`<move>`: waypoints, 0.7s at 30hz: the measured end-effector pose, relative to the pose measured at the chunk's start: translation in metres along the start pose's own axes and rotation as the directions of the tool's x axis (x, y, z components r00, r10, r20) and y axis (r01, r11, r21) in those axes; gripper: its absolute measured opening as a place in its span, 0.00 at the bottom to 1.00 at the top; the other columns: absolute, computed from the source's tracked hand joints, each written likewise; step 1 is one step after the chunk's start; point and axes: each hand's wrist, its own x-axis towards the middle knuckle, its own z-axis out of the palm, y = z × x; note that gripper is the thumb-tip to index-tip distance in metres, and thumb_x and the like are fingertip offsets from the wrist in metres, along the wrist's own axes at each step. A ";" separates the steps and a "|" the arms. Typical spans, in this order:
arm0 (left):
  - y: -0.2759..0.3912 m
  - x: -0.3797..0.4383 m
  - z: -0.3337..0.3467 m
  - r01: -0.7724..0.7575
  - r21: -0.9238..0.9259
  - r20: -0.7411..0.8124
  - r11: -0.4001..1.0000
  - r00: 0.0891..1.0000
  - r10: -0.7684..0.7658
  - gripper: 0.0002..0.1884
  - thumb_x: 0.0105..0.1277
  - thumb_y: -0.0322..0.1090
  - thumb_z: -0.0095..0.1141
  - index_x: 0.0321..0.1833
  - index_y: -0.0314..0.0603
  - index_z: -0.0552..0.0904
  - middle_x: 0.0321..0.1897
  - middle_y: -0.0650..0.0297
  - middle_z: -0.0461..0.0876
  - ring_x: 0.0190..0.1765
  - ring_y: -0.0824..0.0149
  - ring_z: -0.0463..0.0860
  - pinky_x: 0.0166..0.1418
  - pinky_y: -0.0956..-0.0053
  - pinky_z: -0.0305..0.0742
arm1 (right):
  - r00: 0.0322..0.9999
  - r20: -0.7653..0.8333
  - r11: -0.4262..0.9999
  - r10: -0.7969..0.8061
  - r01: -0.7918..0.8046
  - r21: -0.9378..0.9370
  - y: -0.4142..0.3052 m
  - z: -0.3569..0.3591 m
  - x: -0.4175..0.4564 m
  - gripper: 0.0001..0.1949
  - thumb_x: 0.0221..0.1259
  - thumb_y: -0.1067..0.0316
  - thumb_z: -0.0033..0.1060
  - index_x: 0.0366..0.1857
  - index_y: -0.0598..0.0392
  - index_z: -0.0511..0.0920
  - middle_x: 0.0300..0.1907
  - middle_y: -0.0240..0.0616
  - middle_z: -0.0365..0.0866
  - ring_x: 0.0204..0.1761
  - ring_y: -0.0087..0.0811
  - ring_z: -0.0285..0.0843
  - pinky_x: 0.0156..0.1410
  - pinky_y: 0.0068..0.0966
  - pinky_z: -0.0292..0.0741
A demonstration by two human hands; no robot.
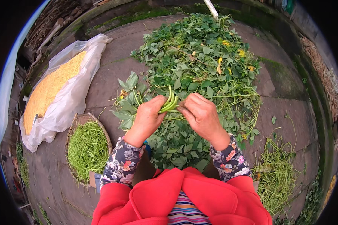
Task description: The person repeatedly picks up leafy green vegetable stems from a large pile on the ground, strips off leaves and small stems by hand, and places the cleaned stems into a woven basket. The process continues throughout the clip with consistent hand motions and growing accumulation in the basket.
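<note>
My left hand is closed around a small bunch of green leaf stems, with broad green leaves sticking out on its left side. The fingertips of my right hand pinch the other end of the stems. Both hands are close together over a large heap of leafy green vines with some yellow leaves. At lower left, a woven basket holds many thin green stems. To the lower right, a loose pile of stringy green stems lies on the ground.
White plastic sheeting with yellow grain lies at the left on the stone paving. A white pole reaches the heap's far edge. Mossy stone ledges curve around the back and right. Stacked wood is at upper left.
</note>
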 end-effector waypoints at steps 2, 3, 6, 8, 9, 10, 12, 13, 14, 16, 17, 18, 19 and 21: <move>-0.028 0.007 0.013 0.034 -0.040 0.080 0.999 0.996 -0.030 0.13 0.63 0.21 0.63 0.51 0.34 0.83 0.40 0.54 0.85 0.43 0.54 0.86 0.47 0.67 0.80 | 0.995 0.099 0.998 -0.031 0.024 0.066 0.019 0.001 0.003 0.04 0.57 0.76 0.69 0.31 0.62 0.81 0.30 0.42 0.79 0.34 0.44 0.79 0.40 0.35 0.76; -0.038 0.010 0.022 0.111 -0.194 0.125 0.975 0.988 -0.088 0.12 0.65 0.22 0.63 0.50 0.34 0.84 0.40 0.56 0.86 0.42 0.58 0.86 0.47 0.68 0.80 | 0.988 0.146 0.995 -0.050 0.036 0.098 0.028 0.003 0.004 0.04 0.57 0.76 0.68 0.31 0.61 0.81 0.30 0.42 0.79 0.34 0.44 0.79 0.39 0.35 0.76; -0.059 0.014 0.059 0.337 -0.665 0.234 0.667 0.942 -0.242 0.07 0.73 0.28 0.61 0.49 0.33 0.86 0.36 0.69 0.87 0.37 0.77 0.80 0.42 0.76 0.77 | 0.983 0.180 0.849 0.019 -0.111 0.516 0.044 0.011 0.001 0.03 0.62 0.74 0.65 0.31 0.62 0.82 0.30 0.40 0.81 0.33 0.39 0.80 0.40 0.31 0.76; -0.079 0.011 0.075 0.491 -0.712 0.340 0.503 0.867 -0.365 0.07 0.73 0.28 0.61 0.49 0.35 0.87 0.35 0.71 0.86 0.34 0.79 0.78 0.39 0.79 0.74 | 0.982 0.154 0.750 0.110 -0.184 0.636 0.060 0.014 -0.002 0.07 0.69 0.71 0.62 0.34 0.63 0.84 0.30 0.37 0.83 0.32 0.30 0.81 0.40 0.26 0.76; -0.086 0.010 0.083 0.553 -0.728 0.393 0.407 0.821 -0.413 0.07 0.74 0.28 0.60 0.49 0.36 0.87 0.35 0.73 0.85 0.33 0.81 0.77 0.37 0.81 0.73 | 0.941 0.154 0.673 0.302 -0.325 0.664 0.068 0.013 -0.005 0.10 0.72 0.68 0.60 0.32 0.63 0.83 0.29 0.34 0.82 0.32 0.24 0.80 0.38 0.23 0.76; -0.091 0.010 0.091 0.512 -0.747 0.303 0.424 0.830 -0.468 0.06 0.74 0.29 0.60 0.48 0.38 0.88 0.32 0.75 0.83 0.31 0.83 0.74 0.35 0.84 0.68 | 0.903 0.173 0.643 0.393 -0.405 0.650 0.078 0.012 -0.007 0.12 0.73 0.66 0.60 0.32 0.63 0.83 0.29 0.33 0.82 0.31 0.23 0.79 0.37 0.22 0.76; -0.108 0.010 0.105 0.472 -0.673 0.159 0.569 0.844 -0.512 0.07 0.75 0.29 0.59 0.49 0.36 0.87 0.32 0.75 0.83 0.32 0.82 0.75 0.35 0.83 0.68 | 0.817 0.262 0.586 0.513 -0.556 0.589 0.098 0.014 -0.013 0.13 0.72 0.62 0.63 0.33 0.64 0.82 0.29 0.34 0.81 0.30 0.23 0.78 0.36 0.23 0.75; -0.113 0.012 0.109 0.467 -0.601 0.088 0.648 0.845 -0.527 0.07 0.75 0.28 0.59 0.49 0.35 0.87 0.32 0.75 0.84 0.33 0.82 0.75 0.35 0.82 0.69 | 0.845 0.218 0.680 0.488 -0.524 0.513 0.105 0.021 -0.016 0.13 0.71 0.62 0.64 0.33 0.64 0.82 0.29 0.36 0.81 0.30 0.24 0.78 0.36 0.24 0.75; -0.119 0.012 0.110 0.476 -0.522 0.055 0.708 0.847 -0.529 0.07 0.73 0.26 0.60 0.50 0.35 0.86 0.35 0.68 0.87 0.34 0.75 0.81 0.38 0.77 0.75 | 0.873 0.179 0.763 0.454 -0.485 0.428 0.110 0.031 -0.020 0.14 0.71 0.62 0.65 0.33 0.64 0.81 0.29 0.37 0.81 0.29 0.26 0.78 0.36 0.25 0.74; -0.124 0.014 0.111 0.312 -0.275 -0.206 0.910 0.905 -0.372 0.07 0.71 0.23 0.60 0.49 0.36 0.86 0.36 0.61 0.87 0.36 0.65 0.84 0.39 0.72 0.77 | 0.848 0.269 0.817 0.456 -0.519 0.251 0.104 0.041 -0.012 0.14 0.72 0.62 0.62 0.35 0.65 0.81 0.32 0.39 0.83 0.34 0.29 0.80 0.41 0.26 0.75; -0.125 0.014 0.111 0.232 -0.123 -0.312 0.965 0.914 -0.259 0.07 0.70 0.22 0.60 0.49 0.36 0.86 0.36 0.58 0.88 0.37 0.61 0.86 0.40 0.70 0.78 | 0.845 0.282 0.835 0.454 -0.514 0.198 0.106 0.051 -0.015 0.10 0.70 0.66 0.63 0.35 0.64 0.81 0.31 0.40 0.82 0.33 0.29 0.79 0.39 0.26 0.74; -0.123 0.014 0.108 0.270 -0.062 -0.291 0.961 0.916 -0.276 0.10 0.65 0.19 0.60 0.47 0.36 0.84 0.38 0.52 0.85 0.39 0.49 0.86 0.41 0.65 0.79 | 0.839 0.272 0.835 0.472 -0.524 0.169 0.103 0.058 -0.014 0.09 0.70 0.67 0.62 0.35 0.64 0.82 0.30 0.41 0.81 0.31 0.29 0.79 0.37 0.27 0.74; -0.121 0.014 0.107 0.253 -0.039 -0.310 0.967 0.917 -0.253 0.12 0.62 0.19 0.61 0.47 0.37 0.83 0.38 0.52 0.84 0.39 0.48 0.86 0.41 0.63 0.80 | 0.832 0.262 0.834 0.489 -0.534 0.139 0.101 0.064 -0.012 0.08 0.69 0.69 0.62 0.35 0.63 0.82 0.29 0.41 0.81 0.30 0.29 0.78 0.36 0.28 0.73; -0.117 0.016 0.107 0.219 0.010 -0.348 0.976 0.915 -0.202 0.16 0.55 0.18 0.63 0.47 0.37 0.81 0.38 0.53 0.83 0.39 0.45 0.85 0.41 0.60 0.80 | 0.853 0.186 0.847 0.488 -0.514 0.134 0.103 0.071 -0.014 0.07 0.69 0.70 0.61 0.35 0.63 0.82 0.28 0.41 0.80 0.28 0.32 0.78 0.35 0.29 0.73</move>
